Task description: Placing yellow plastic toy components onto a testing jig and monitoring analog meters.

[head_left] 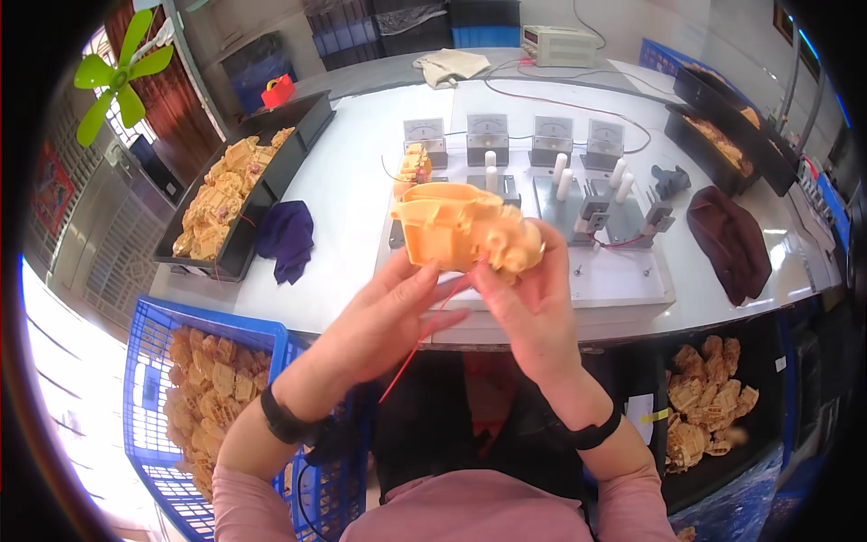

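Note:
A yellow-orange moulded plastic housing (442, 226) is raised over the front edge of the bench, with a thin red wire (414, 354) hanging from its underside. My right hand (540, 312) wraps round the housing's right end, its thumb near where the wire comes out. At the lower left edge, my left hand (388, 312) has its thumb against the housing; some of its fingers stretch out below, beside the wire. Behind the held piece, a similar housing (414, 163) sits on a test fixture (623, 271) with white posts and several analogue meters (488, 137).
At left, a black tray (312, 126) and a blue crate (144, 384) hold many similar housings. More fill a black bin (768, 415) at lower right and a tray (722, 176) at far right. Purple (287, 239) and maroon (730, 244) cloths lie on the bench. A power supply (560, 45) stands behind.

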Tool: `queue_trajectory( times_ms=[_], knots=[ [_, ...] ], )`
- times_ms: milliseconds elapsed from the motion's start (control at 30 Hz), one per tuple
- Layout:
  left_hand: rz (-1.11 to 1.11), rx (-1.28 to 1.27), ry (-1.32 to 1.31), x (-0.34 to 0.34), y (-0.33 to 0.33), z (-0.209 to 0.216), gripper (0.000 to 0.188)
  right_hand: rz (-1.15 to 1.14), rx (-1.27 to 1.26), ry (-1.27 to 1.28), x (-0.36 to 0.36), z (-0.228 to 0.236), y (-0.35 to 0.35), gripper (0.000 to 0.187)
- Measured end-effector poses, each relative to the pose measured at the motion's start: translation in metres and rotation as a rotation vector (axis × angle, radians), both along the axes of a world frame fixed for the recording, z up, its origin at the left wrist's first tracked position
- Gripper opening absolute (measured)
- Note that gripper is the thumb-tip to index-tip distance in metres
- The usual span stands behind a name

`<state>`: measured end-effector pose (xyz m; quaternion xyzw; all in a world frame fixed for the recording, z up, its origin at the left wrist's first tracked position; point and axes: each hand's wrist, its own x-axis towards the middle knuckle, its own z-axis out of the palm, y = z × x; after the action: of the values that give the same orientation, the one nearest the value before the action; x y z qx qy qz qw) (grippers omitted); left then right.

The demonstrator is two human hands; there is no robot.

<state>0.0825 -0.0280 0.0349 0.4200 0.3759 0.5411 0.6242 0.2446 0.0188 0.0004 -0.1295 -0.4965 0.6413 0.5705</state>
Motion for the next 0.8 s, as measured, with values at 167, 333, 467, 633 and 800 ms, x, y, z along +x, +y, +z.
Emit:
queue_trajectory(
  times_ms=[167,333,467,633,800],
  knots=[
    [-0.055,0.006,-0.282,-0.012,0.008,-0.006,0.056,-0.183,0.377,-0.259,-0.002,-0.011,0.007,0.053],
    [0.027,-0.050,-0.423,-0.037,0.018,-0.004,0.042,-0.521,0.600,-0.601,0.025,-0.013,0.036,0.044],
    [0.064,-0.131,-0.345,-0.043,0.024,0.002,0.041,-0.578,0.465,-0.737,0.024,-0.022,0.059,0.040],
    [-0.024,-0.146,-0.373,-0.049,0.034,0.005,0.053,-0.501,0.408,-0.662,0.022,-0.029,0.060,0.041],
    [-0.075,-0.154,-0.310,-0.056,0.040,0.005,0.036,-0.470,0.456,-0.643,0.027,-0.024,0.059,0.045]
  ],
)
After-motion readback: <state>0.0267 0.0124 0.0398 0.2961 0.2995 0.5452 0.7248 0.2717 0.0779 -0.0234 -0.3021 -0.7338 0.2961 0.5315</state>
